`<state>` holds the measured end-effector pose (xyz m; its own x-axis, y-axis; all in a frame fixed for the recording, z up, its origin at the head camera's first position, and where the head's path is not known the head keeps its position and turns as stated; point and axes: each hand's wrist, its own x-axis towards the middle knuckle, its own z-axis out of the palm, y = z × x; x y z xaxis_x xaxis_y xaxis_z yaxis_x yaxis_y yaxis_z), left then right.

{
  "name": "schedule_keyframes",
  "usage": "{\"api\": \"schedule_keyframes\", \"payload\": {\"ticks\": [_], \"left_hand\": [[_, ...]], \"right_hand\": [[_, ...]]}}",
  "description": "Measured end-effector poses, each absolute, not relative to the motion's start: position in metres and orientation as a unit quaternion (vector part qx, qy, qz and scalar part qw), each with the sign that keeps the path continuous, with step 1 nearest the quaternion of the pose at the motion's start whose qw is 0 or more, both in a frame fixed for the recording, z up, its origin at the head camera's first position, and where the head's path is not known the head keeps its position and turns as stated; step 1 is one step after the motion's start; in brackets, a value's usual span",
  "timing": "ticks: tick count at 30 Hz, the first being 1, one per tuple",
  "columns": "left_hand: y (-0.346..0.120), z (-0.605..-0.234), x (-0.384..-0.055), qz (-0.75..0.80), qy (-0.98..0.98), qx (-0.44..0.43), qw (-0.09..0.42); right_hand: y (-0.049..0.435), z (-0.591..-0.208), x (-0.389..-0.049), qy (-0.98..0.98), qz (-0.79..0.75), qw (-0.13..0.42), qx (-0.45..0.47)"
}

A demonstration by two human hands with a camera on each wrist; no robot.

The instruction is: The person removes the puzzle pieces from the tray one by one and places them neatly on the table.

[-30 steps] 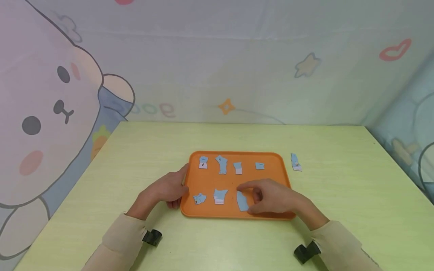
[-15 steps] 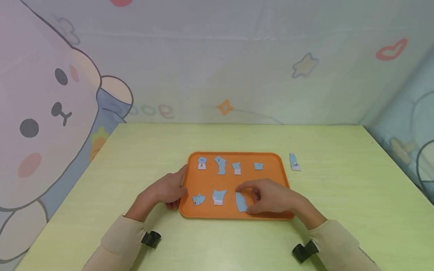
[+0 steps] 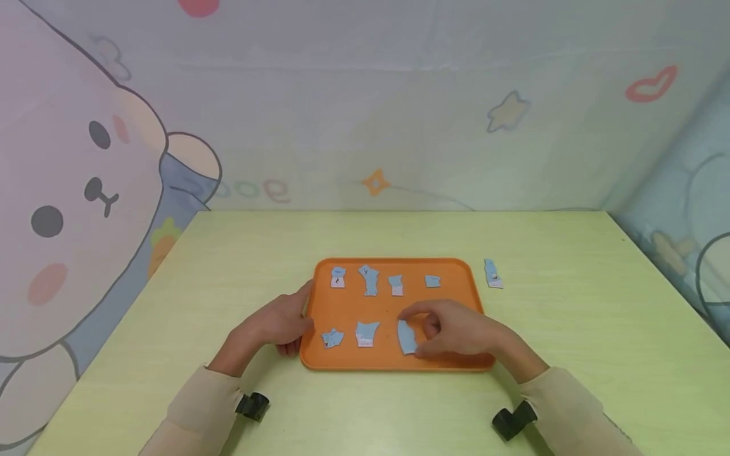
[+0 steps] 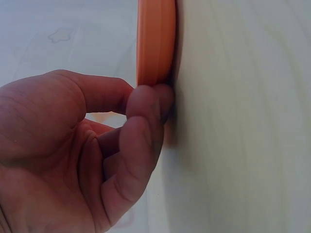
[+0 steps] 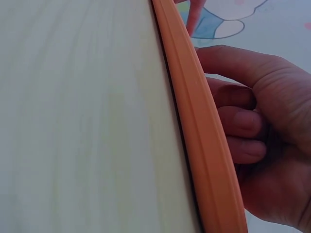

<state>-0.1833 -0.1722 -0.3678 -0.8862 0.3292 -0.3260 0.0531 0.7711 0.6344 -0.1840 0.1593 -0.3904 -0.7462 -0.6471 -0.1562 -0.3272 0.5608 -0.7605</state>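
Observation:
On the orange tray (image 3: 393, 368), my right hand (image 3: 456, 328) holds a plain blue paper piece (image 3: 407, 337), index fingertip at its upper end and thumb at its lower end. The other fingers of that hand are curled in. My left hand (image 3: 283, 320) grips the tray's left edge; in the left wrist view its thumb and curled fingers meet at the orange rim (image 4: 156, 43). Left of the blue piece lie a blue-and-white piece (image 3: 367, 334) and a jagged blue piece (image 3: 332, 338). The tray's near wall hides the right fingertips in the right wrist view.
Several pieces line the tray's far side, among them a blue-and-white one (image 3: 338, 277), a long blue one (image 3: 370, 280) and a small blue one (image 3: 433, 281). Another paper piece (image 3: 493, 274) lies on the table (image 3: 570, 304), right of the tray. A printed cloth (image 3: 342, 114) hangs behind.
Both hands keep their places at the tray and the blue piece. The blue piece has turned slightly under the right fingers. The head view has shifted a little.

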Motion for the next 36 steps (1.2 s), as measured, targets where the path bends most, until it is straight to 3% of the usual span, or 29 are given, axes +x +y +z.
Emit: {"api": "schedule_keyframes", "payload": {"ticks": [36], "left_hand": [[-0.172,-0.369,-0.183,0.31,0.922,0.117,0.199]], "right_hand": [[0.194,-0.383,-0.2,0.852,-0.434,0.188,-0.225]]}}
